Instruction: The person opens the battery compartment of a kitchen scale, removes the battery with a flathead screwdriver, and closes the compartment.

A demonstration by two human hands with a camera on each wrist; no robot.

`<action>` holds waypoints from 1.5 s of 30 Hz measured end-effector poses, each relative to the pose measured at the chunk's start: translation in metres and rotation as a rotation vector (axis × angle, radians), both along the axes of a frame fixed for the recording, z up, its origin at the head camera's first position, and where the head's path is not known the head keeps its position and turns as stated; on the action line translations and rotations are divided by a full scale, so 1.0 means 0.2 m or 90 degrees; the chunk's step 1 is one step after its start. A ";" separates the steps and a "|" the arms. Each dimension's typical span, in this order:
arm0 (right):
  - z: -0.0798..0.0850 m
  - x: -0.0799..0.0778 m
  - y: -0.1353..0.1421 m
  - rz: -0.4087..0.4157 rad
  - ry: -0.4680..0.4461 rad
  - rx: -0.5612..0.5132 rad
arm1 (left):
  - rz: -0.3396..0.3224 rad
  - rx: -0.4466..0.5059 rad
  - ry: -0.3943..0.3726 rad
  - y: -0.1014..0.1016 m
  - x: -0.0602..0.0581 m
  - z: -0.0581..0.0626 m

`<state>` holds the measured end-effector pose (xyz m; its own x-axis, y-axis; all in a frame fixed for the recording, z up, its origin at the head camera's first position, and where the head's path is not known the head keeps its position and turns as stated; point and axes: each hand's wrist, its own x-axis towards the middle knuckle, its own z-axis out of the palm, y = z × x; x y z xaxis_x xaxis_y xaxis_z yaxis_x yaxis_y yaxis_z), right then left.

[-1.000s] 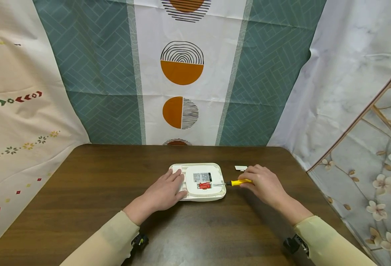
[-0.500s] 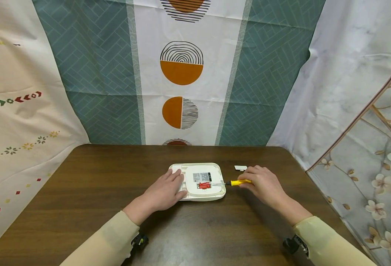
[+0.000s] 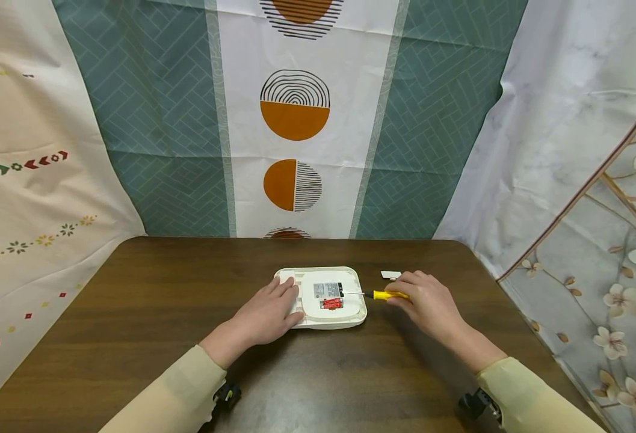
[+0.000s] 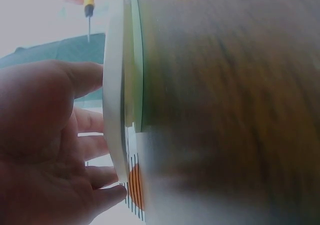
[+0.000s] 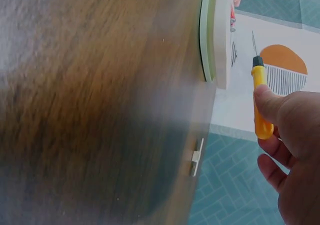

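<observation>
Lifted slightly since half a second ago, the yellow screwdriver (image 3: 386, 295) now has its tip clear of the white device (image 3: 328, 276).
Right hand (image 3: 426, 300) pinches the handle between thumb and fingers, the shaft pointing left over the device; the red batteries (image 3: 332, 304) lie left of the tip and slightly toward the counter's (image 3: 215, 270) near edge, long axis roughly side to side, in an uncovered compartment (image 3: 321, 305). Left hand (image 3: 269, 313) is nearer them, fingers spread on the device's left end. Beyond the right fingers lies a small white piece (image 3: 390, 275).
</observation>
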<state>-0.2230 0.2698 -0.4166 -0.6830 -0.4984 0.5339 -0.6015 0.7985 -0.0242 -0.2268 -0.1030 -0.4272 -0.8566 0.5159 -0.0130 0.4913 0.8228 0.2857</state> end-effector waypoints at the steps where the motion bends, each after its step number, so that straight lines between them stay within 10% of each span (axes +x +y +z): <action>1: 0.00 0.00 -0.01 -0.001 0.003 -0.003 | 0.001 0.001 0.000 0.00 0.00 0.00; 45: -0.03 -0.04 0.15 -0.278 -0.093 -0.119 | 0.007 0.007 0.003 0.00 0.00 -0.01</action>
